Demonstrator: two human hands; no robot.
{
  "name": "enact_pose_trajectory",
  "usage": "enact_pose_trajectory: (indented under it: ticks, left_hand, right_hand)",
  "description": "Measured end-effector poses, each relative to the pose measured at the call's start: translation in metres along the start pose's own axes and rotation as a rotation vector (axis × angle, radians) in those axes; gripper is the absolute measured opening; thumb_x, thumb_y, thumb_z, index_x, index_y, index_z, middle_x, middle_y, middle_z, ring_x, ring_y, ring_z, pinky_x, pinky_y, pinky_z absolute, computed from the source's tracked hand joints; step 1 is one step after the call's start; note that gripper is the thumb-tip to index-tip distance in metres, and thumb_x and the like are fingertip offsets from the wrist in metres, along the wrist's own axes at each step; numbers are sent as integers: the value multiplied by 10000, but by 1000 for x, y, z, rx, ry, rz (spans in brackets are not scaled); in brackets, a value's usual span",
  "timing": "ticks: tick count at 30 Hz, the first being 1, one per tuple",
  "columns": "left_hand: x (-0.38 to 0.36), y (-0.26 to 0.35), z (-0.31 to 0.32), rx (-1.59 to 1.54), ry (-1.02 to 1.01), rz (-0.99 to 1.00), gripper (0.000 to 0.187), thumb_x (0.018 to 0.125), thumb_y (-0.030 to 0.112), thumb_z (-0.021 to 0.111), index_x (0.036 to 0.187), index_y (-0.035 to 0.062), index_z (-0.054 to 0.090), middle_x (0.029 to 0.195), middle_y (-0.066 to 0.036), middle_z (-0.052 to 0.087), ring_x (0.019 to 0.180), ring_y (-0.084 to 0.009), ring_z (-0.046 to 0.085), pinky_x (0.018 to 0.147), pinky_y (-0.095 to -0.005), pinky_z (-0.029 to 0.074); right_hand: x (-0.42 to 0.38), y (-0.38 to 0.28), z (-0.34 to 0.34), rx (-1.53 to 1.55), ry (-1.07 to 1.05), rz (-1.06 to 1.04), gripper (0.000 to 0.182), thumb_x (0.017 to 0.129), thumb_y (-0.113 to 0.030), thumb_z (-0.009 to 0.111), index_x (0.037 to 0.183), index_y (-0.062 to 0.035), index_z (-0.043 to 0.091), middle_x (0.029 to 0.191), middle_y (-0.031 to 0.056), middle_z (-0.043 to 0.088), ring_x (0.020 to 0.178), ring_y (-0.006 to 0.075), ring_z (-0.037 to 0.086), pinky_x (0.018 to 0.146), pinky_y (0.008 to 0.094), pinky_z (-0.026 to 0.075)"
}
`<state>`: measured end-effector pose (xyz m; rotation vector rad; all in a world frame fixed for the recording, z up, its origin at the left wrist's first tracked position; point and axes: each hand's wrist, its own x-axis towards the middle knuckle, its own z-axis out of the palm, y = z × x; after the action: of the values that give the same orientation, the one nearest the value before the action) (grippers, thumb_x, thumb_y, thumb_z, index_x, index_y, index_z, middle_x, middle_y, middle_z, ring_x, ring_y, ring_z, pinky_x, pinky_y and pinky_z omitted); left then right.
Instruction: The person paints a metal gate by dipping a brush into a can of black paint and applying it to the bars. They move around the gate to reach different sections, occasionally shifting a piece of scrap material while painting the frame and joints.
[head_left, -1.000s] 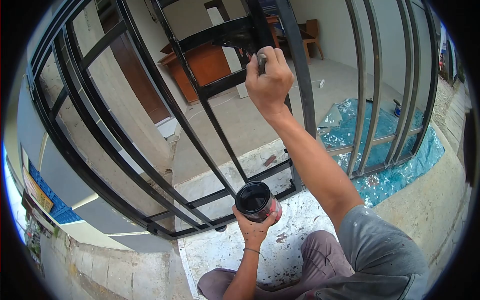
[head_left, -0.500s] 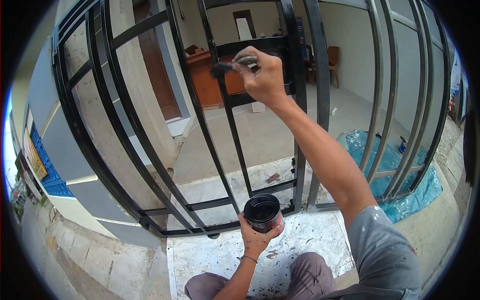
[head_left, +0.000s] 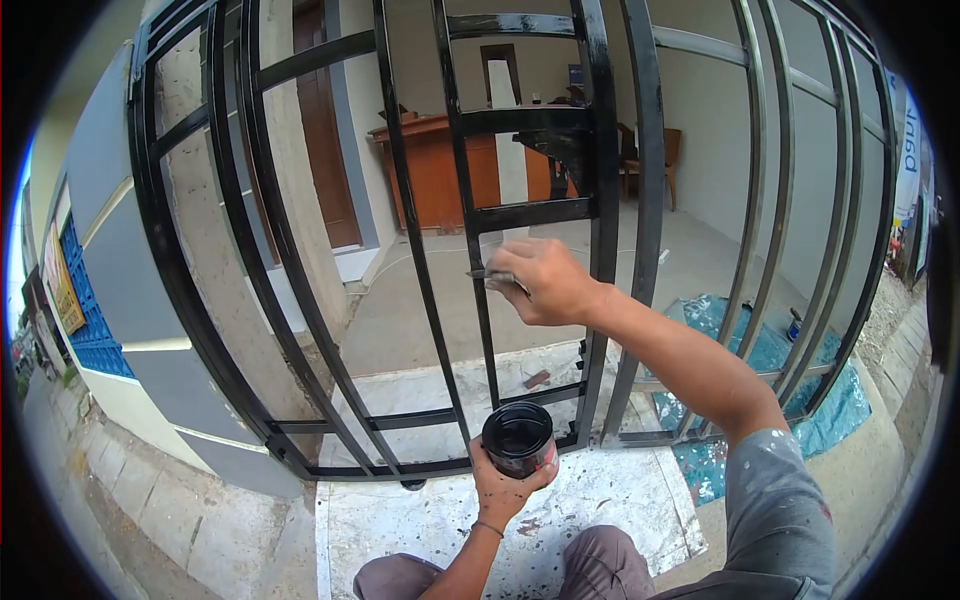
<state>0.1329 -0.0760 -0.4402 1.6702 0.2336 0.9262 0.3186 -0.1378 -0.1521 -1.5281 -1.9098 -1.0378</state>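
My left hand (head_left: 505, 494) is wrapped round a paint can (head_left: 517, 460) with its top off; dark, glossy paint shows inside. Above and slightly right of the can, my right hand (head_left: 548, 284) is closed on a paintbrush (head_left: 488, 274). The brush lies against or just in front of a slim upright bar (head_left: 464, 190) of the metal gate; motion blur and my fingers hide part of it. Wet-looking black paint covers the gate's left panel, including the crossbar (head_left: 535, 214) above my right hand.
The right gate panel (head_left: 785, 200) has greyer bars. A paint-spotted white sheet (head_left: 600, 500) lies under me, and a teal plastic sheet (head_left: 845, 400) at right carries a small can (head_left: 794, 328). Behind the bars are an orange-brown desk (head_left: 435, 180) and a chair (head_left: 655, 160).
My right hand has moved down with the brush, from beside the upper crossbars to below them. My left hand still holds the can low, near the gate's bottom. The view has shifted slightly.
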Motion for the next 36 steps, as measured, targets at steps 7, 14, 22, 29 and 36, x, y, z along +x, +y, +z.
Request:
enact_pose_trajectory:
  ticks: [7, 14, 22, 29, 36]
  left_hand:
    - [3, 4, 6, 31, 5, 24, 1058, 593, 440, 1033, 1331, -10, 424, 1284, -193, 635, 1176, -273, 672, 1016, -392, 548]
    - [3, 14, 8, 43, -18, 16, 1034, 620, 421, 1020, 1336, -15, 414, 1290, -206, 644, 1182, -285, 683, 1020, -385, 550]
    - [1, 15, -4, 141, -15, 38, 1054, 653, 497, 978, 1356, -7, 375, 1293, -240, 648, 1154, -331, 705, 1002, -395, 559]
    - [0, 13, -3, 100, 13, 33, 1048, 633, 487, 987, 1343, -5, 393, 1275, -240, 662, 1147, -329, 708, 998, -401, 562]
    - [0, 34, -6, -23, 70, 22, 1086, 571, 473, 1025, 1340, -16, 434, 1274, -193, 625, 1183, -293, 648, 1041, -407, 512]
  right_hand:
    - [127, 34, -60, -18, 118, 90, 114, 862, -40, 779, 888, 3, 677, 762, 200, 708, 718, 371, 708, 683, 445, 534]
    - [169, 69, -67, -536, 565, -336, 143, 846, -27, 721, 977, -64, 675, 941, 79, 723, 906, 271, 716, 706, 376, 608]
    - [57, 1, -30, -286, 6, -230, 155, 808, 13, 732, 950, -5, 674, 884, 142, 712, 885, 316, 696, 707, 424, 590]
    - [85, 14, -56, -37, 40, 22, 129, 849, 22, 796, 940, 19, 705, 861, 173, 740, 770, 339, 733, 676, 406, 561]
    - [62, -54, -88, 462, 461, 315, 144, 999, -91, 745, 1013, 15, 648, 890, 84, 716, 762, 139, 717, 636, 289, 614]
